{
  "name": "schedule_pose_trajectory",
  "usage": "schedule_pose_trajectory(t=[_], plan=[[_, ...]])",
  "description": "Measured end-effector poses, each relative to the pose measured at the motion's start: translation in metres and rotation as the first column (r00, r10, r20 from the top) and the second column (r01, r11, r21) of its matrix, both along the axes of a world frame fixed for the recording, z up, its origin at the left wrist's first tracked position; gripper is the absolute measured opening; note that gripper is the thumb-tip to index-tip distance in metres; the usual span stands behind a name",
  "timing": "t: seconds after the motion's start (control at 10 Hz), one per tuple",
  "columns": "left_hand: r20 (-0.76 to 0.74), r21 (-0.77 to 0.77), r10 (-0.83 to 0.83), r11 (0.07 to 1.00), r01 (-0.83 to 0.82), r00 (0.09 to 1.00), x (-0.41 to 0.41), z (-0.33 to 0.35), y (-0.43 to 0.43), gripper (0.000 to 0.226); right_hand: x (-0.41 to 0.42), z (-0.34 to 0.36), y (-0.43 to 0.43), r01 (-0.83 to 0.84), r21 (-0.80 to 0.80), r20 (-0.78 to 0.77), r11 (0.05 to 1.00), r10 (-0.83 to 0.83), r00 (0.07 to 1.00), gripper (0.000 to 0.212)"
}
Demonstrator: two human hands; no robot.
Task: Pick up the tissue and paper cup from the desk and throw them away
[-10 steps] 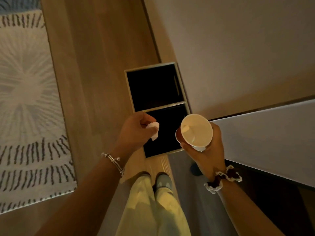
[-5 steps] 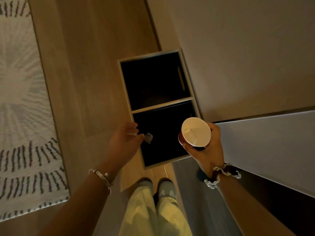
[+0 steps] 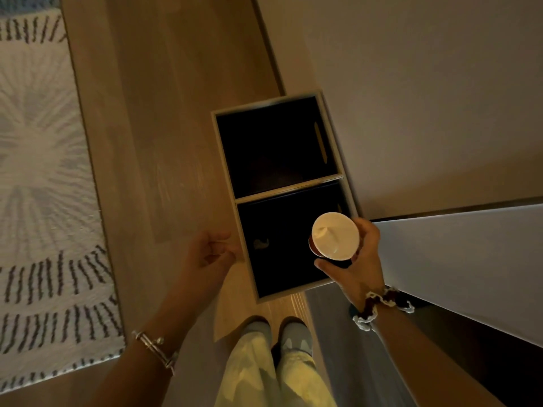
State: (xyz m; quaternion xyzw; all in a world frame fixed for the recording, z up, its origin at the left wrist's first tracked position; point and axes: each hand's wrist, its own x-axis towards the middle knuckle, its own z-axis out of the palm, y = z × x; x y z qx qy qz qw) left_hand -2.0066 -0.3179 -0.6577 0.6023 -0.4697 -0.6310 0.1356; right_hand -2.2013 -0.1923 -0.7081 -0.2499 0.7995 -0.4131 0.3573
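A two-compartment bin (image 3: 226, 160) with a pale wooden rim and dark insides stands on the floor against the wall. The crumpled tissue (image 3: 261, 244) lies low in the near compartment, dim and small. My left hand (image 3: 210, 254) hovers just left of the bin's rim, fingers loosely apart and holding nothing. My right hand (image 3: 360, 264) grips the paper cup (image 3: 335, 235) from its side. The cup is held upright over the right part of the near compartment, its pale inside facing the camera.
A white desk edge (image 3: 458, 259) runs along the right. A patterned rug (image 3: 44, 186) covers the floor at the left, with bare wooden floor (image 3: 164, 127) between rug and bin. My legs and feet (image 3: 276, 348) stand just short of the bin.
My left hand let go of the tissue, which dropped into the near compartment, and the hand drew back left of the rim. My right hand still holds the cup over the bin.
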Motion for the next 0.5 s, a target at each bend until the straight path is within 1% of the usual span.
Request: schedule_pose_trajectory(t=[0.1,0.2,0.3,0.4,0.5], plan=[[0.0,-0.009,0.022,1.0,-0.022,1.0,0.01,0.005,-0.002,0.023,0.002,0.002,0.012,0.014,0.054,0.119,0.998,-0.021,0.993,0.098],[0.012,-0.014,0.051,0.999,-0.051,0.999,0.02,0.013,0.0,0.021,0.007,0.012,0.03,0.096,0.049,0.205,0.994,-0.104,0.973,0.08],[0.029,-0.005,0.079,0.997,-0.079,0.996,0.025,0.02,0.005,0.022,0.011,0.027,0.051,0.174,0.09,0.256,0.981,-0.192,0.947,0.045],[0.037,-0.004,0.09,0.996,-0.09,0.995,0.027,0.03,0.007,0.021,0.012,0.042,0.069,0.115,0.233,0.108,0.966,-0.143,0.984,0.019],[0.028,-0.013,0.083,0.996,-0.083,0.996,0.024,0.044,0.007,0.018,0.014,0.049,0.081,0.243,0.328,0.161,0.913,-0.308,0.938,0.004]])
